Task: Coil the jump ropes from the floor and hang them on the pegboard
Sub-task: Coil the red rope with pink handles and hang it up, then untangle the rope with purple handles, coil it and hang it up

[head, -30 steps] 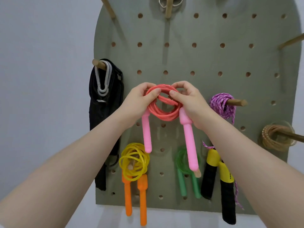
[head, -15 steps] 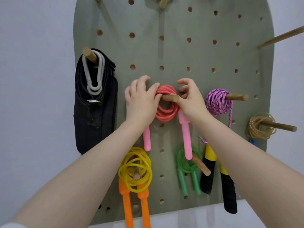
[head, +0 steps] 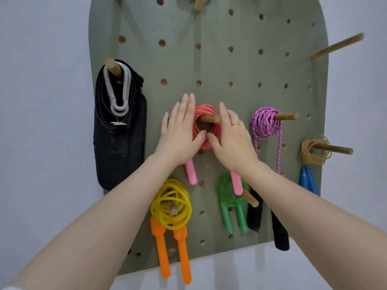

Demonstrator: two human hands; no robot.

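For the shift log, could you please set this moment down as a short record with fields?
rope in hand: red coil with pink handles, hung over a wooden peg
left hand: fingers straight, flat against the coil's left side
right hand: fingers straight, pressing the coil's right side
board: green pegboard on the wall
other ropes hung: yellow coil, green coil, purple coil
far left peg: black bag
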